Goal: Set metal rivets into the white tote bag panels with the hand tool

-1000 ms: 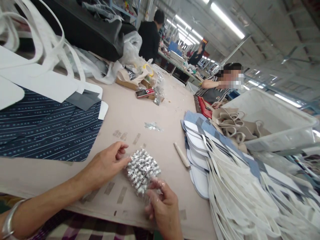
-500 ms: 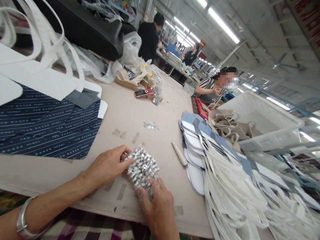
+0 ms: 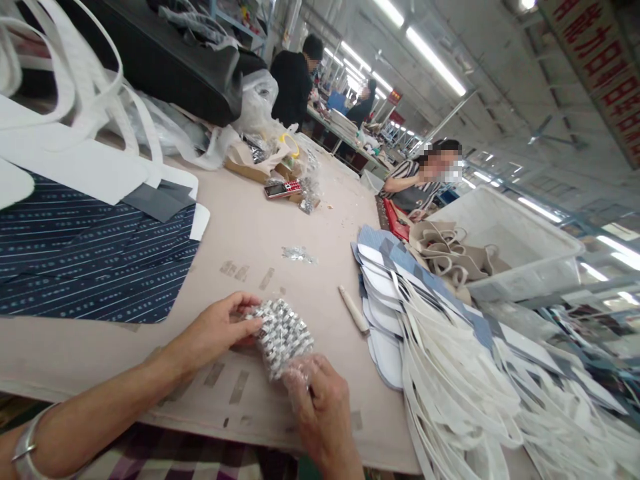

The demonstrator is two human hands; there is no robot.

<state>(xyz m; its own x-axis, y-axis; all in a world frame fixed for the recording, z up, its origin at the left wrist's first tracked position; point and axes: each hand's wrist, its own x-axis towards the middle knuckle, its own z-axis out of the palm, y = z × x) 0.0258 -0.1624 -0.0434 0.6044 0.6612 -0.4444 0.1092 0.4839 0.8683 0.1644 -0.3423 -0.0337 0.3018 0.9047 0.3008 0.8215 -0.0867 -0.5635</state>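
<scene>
A clear plastic bag of small shiny metal pieces (image 3: 284, 333) is held between my two hands, low over the table. My left hand (image 3: 227, 327) grips its left edge, thumb on top and fingers underneath. At the lower right end, my right hand (image 3: 323, 400) pinches the crumpled plastic. The pieces inside look stacked in neat rows; their exact kind is too small to tell. Beyond the bag, a small pile of loose metal bits (image 3: 299, 255) lies on the table.
Dark striped fabric panels (image 3: 95, 253) lie at left. A wooden-looking stick (image 3: 353, 311) rests beside stacked white pieces with long straps (image 3: 450, 360) at right. Farther back are a red-keyed phone (image 3: 283, 190), a white bin (image 3: 525, 267) and a seated person (image 3: 417, 180).
My right hand has slid off the bag's body to its lower end, gathering the plastic there. My left hand keeps its grip. The camera view has shifted slightly.
</scene>
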